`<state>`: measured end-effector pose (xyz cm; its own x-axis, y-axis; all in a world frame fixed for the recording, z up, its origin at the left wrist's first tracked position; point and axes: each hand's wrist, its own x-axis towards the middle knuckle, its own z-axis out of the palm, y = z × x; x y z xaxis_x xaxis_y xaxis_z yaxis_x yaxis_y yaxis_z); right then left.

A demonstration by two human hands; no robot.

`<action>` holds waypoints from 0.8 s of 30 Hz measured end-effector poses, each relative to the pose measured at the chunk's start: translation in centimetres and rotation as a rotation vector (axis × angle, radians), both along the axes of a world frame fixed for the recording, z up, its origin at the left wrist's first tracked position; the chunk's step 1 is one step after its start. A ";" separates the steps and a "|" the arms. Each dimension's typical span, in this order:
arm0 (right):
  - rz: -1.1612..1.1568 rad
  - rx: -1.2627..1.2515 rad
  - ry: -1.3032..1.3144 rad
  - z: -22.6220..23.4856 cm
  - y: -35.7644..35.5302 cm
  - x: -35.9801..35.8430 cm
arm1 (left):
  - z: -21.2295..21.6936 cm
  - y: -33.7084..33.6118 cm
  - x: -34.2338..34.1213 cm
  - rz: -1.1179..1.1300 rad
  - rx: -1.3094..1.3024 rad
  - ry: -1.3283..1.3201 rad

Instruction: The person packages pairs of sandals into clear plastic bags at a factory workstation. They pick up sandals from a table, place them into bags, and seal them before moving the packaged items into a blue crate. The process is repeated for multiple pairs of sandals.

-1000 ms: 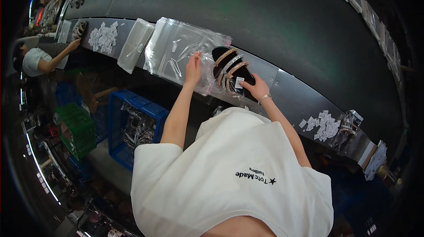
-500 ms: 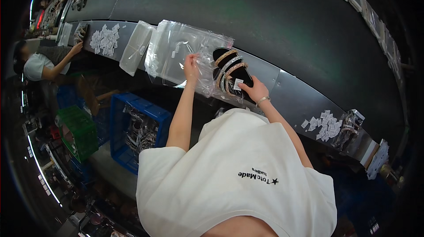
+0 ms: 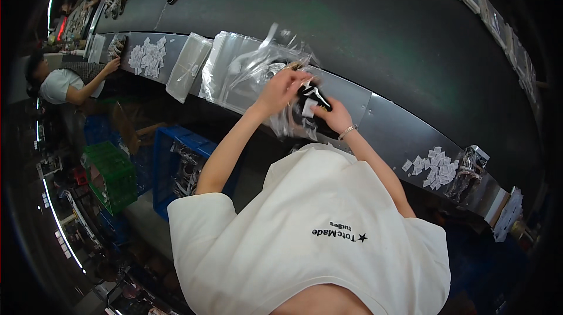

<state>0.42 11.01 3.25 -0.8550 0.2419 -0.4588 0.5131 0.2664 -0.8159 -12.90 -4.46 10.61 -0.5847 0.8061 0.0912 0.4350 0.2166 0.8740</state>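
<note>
While both hands work above the metal ledge [image 3: 399,130], the left hand [image 3: 281,89] pinches the mouth of a clear plastic bag [image 3: 258,65], fingers closed on the film. The right hand [image 3: 331,117] is curled around a black sandal [image 3: 308,101] with pale straps, held at the bag's opening, just over the ledge beside the dark conveyor belt [image 3: 363,27]. The bag looks thin, light and slippery, likely to crumple, so its rim seems the best grip; the sandal looks stiffer, best held by the sole. More flat bags [image 3: 187,65] lie to the left, small white packets [image 3: 434,168] to the right, and a blue crate [image 3: 179,165] stands below.
</note>
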 end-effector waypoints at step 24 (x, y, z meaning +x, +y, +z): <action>-0.812 -0.428 0.633 12.4 7.5 0.8 | 2.9 6.7 8.6 -0.261 0.080 -0.491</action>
<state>1.18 18.55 15.68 -0.6242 0.7613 -0.1755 -0.1332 -0.3251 -0.9363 -4.26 2.22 13.55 -0.3559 0.9316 -0.0743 0.0034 0.0808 0.9967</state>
